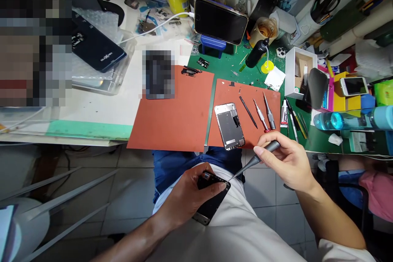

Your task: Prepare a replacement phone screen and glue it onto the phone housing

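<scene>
Above my lap, my left hand (pixel 192 196) grips a dark phone part (pixel 211 206) by its sides, the thumb lying across its upper end. My right hand (pixel 285 159) pinches the grey handle of a screwdriver (pixel 254 161), whose thin tip reaches the part's upper right corner beside my left thumb. On the orange mat (pixel 196 118) beyond lies a phone screen assembly (pixel 229 126) with a metal back plate. To its right are a black pry stick (pixel 248 111), a silver screwdriver (pixel 260 114) and a grey screwdriver (pixel 269 110).
A phone (pixel 220 20) leans on a blue stand (pixel 212 45) at the back. Right of the mats are a glue tube (pixel 284 114), a white box (pixel 299 71) and a water bottle (pixel 353 119). Another person's pink clothing (pixel 380 192) shows at right.
</scene>
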`<control>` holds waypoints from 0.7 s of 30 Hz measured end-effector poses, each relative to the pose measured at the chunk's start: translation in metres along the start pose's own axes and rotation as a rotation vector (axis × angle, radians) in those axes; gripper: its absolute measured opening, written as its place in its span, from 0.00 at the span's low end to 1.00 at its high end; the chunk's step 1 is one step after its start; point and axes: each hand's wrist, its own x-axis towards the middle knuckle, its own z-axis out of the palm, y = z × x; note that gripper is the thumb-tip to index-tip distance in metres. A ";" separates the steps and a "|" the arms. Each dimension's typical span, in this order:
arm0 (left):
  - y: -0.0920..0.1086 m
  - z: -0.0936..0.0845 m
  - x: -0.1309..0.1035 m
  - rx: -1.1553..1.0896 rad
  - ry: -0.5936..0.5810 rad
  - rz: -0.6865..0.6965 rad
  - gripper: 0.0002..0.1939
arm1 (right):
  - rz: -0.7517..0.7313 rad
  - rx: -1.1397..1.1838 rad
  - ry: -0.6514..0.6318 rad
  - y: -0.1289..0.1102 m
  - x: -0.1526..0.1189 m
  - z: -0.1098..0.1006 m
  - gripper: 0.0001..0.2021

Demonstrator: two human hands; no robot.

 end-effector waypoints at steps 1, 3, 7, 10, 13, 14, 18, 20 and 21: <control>0.001 0.001 -0.001 0.000 -0.001 0.000 0.25 | -0.001 -0.003 -0.009 0.000 0.001 0.000 0.08; 0.002 0.001 -0.002 0.002 -0.002 0.003 0.25 | -0.003 -0.005 -0.020 -0.001 0.002 0.000 0.08; 0.002 0.001 -0.002 0.017 -0.007 0.009 0.24 | 0.004 -0.012 -0.023 0.000 0.002 0.000 0.08; 0.002 0.000 -0.003 0.028 0.000 0.023 0.23 | 0.005 0.003 -0.028 0.001 0.001 0.000 0.08; 0.002 0.000 -0.003 0.032 -0.004 0.036 0.23 | -0.001 0.015 -0.034 0.000 0.001 0.001 0.07; 0.002 0.001 -0.003 0.031 -0.008 0.037 0.23 | -0.003 0.014 -0.034 -0.001 0.002 0.001 0.07; 0.001 0.001 -0.002 0.031 -0.008 0.031 0.24 | -0.010 -0.002 -0.038 -0.004 0.004 0.002 0.08; 0.000 0.001 -0.002 0.032 -0.010 0.029 0.24 | -0.012 -0.012 -0.049 -0.006 0.005 0.002 0.07; 0.000 0.001 -0.002 0.032 -0.012 0.029 0.24 | -0.012 -0.016 -0.055 -0.007 0.005 0.002 0.07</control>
